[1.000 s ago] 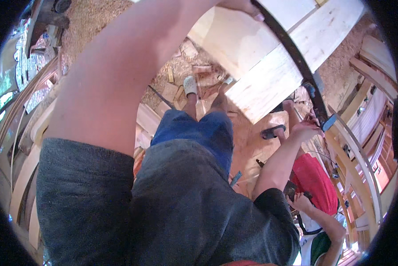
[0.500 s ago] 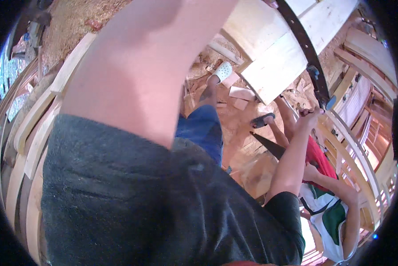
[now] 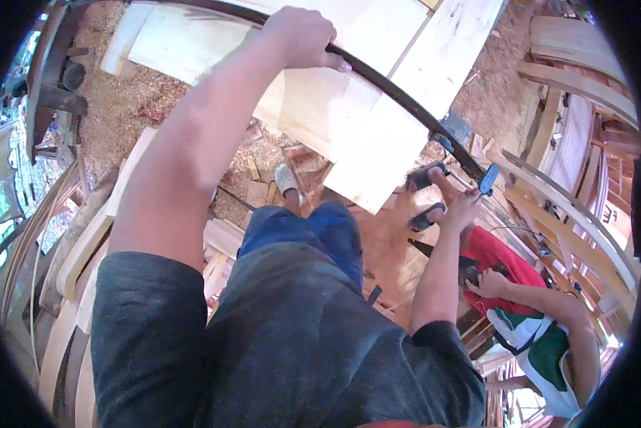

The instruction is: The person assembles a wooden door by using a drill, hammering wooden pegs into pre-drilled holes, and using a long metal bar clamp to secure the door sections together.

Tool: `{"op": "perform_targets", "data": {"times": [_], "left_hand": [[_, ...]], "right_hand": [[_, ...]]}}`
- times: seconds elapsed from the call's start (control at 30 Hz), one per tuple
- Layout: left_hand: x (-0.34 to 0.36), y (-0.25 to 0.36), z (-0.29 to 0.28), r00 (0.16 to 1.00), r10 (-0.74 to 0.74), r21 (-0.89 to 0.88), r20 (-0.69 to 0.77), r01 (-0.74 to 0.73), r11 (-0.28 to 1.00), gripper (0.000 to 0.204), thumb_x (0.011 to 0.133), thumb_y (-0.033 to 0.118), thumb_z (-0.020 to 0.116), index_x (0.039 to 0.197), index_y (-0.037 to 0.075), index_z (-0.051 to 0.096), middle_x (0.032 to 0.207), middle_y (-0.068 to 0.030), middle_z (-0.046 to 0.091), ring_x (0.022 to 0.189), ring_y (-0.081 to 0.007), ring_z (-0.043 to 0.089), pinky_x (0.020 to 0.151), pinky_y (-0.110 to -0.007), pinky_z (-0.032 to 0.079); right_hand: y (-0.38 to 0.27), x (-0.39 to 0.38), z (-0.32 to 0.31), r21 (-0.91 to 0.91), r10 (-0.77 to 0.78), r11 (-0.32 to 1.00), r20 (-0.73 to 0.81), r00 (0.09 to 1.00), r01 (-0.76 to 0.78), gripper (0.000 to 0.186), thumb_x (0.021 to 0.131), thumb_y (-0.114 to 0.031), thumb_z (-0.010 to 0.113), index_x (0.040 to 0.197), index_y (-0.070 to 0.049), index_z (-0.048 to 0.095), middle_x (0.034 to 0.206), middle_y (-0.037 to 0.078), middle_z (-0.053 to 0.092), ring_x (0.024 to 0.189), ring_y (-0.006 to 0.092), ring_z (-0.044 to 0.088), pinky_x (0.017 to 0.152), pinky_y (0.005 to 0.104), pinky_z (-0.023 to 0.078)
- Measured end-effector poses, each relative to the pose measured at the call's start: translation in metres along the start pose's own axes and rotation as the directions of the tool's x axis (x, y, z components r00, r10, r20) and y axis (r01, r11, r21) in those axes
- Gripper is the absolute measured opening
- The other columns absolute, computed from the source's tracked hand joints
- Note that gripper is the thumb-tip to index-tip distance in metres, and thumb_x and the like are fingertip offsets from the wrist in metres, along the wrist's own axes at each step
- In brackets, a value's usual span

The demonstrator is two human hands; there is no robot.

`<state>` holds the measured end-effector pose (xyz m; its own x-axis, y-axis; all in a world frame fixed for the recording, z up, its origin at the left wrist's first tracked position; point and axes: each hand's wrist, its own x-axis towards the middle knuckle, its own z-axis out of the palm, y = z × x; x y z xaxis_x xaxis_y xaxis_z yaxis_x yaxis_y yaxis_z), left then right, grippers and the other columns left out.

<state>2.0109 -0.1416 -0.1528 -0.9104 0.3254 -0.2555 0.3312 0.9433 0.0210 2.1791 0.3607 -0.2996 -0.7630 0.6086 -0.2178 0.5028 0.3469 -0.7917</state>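
Observation:
A long dark bar clamp [image 3: 384, 82] with blue jaws slants across the pale wooden boards [image 3: 313, 114]. Closed around its bar is my left hand [image 3: 299, 37], at the far side with the arm stretched out. My right hand [image 3: 463, 208] is closed at the clamp's near right end, just below the blue end jaw [image 3: 489, 180]. What its fingers grip there, probably the screw handle, is mostly hidden. The sliding blue jaw [image 3: 441, 141] sits a little farther up the bar, beside a corner of the boards.
At my right a co-worker in red shorts [image 3: 502, 267] holds a dark saw-like blade [image 3: 420, 247]. Long timber pieces [image 3: 577, 225] lean at the right; curved planks [image 3: 74, 321] are stacked at the left. Wood scraps and shavings [image 3: 156, 93] cover the ground.
The view has shifted, bringing my left hand fully into sight on the bar. The clamp now lies at a flatter slant, and my right hand stays at its end.

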Motion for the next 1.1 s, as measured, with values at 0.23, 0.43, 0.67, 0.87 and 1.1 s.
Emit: {"op": "perform_targets", "data": {"times": [0.23, 0.43, 0.67, 0.87, 1.1], "left_hand": [[-0.005, -0.008, 0.006, 0.999, 0.032, -0.133, -0.021, -0.035, 0.99, 0.07, 0.08, 0.079, 0.06, 0.088, 0.01, 0.075, 0.089, -0.012, 0.074, 0.088, -0.0325, 0.074, 0.08, -0.046, 0.058], [-0.006, -0.015, 0.01, 0.982, 0.106, -0.184, -0.154, -0.134, 0.974, 0.067, 0.079, 0.076, 0.06, 0.088, 0.011, 0.072, 0.086, -0.0104, 0.074, 0.083, -0.031, 0.072, 0.078, -0.044, 0.055], [-0.007, -0.028, 0.032, 0.934, 0.164, -0.236, -0.319, -0.246, 0.94, 0.057, 0.079, 0.069, 0.065, 0.083, 0.013, 0.067, 0.076, -0.0073, 0.069, 0.075, -0.0289, 0.07, 0.073, -0.042, 0.052], [-0.002, -0.025, 0.033, 0.915, 0.182, -0.246, -0.359, -0.28, 0.928, 0.056, 0.077, 0.07, 0.066, 0.081, 0.014, 0.066, 0.074, -0.0065, 0.069, 0.074, -0.0269, 0.07, 0.074, -0.04, 0.052], [-0.004, -0.023, 0.035, 0.933, 0.163, -0.209, -0.322, -0.238, 0.949, 0.061, 0.078, 0.074, 0.063, 0.083, 0.013, 0.067, 0.078, -0.0089, 0.071, 0.078, -0.0285, 0.071, 0.077, -0.041, 0.053]], "right_hand": [[-0.05, -0.024, 0.01, 0.154, -0.096, 0.984, 0.044, 0.994, 0.088, 0.03, 0.094, -0.021, 0.065, 0.103, 0.008, 0.065, 0.097, 0.016, 0.069, 0.087, 0.0289, 0.065, 0.083, 0.0408, 0.052], [-0.031, 0.003, -0.02, -0.712, -0.135, 0.531, 0.465, 0.875, 0.46, 0.045, 0.093, -0.02, 0.068, 0.125, 0.006, 0.049, 0.114, 0.016, 0.065, 0.099, 0.0277, 0.067, 0.085, 0.0373, 0.052], [-0.119, -0.007, -0.035, -0.413, 0.001, 0.837, 0.657, 0.754, 0.358, 0.038, 0.081, -0.02, 0.074, 0.11, -0.001, 0.058, 0.086, 0.017, 0.065, 0.078, 0.0254, 0.07, 0.064, 0.0413, 0.052], [-0.132, 0.049, -0.073, -0.809, 0.661, 0.586, 0.441, 0.607, -0.051, 0.013, 0.081, -0.001, 0.064, 0.069, 0.0, 0.059, 0.058, 0.016, 0.06, 0.054, 0.0253, 0.066, 0.052, 0.0377, 0.052], [-0.093, 0.032, -0.072, -0.734, 0.116, 0.564, 0.524, 0.844, 0.379, 0.025, 0.082, -0.019, 0.065, 0.073, 0.004, 0.069, 0.068, 0.028, 0.066, 0.068, 0.0406, 0.07, 0.067, 0.0488, 0.056]]}}
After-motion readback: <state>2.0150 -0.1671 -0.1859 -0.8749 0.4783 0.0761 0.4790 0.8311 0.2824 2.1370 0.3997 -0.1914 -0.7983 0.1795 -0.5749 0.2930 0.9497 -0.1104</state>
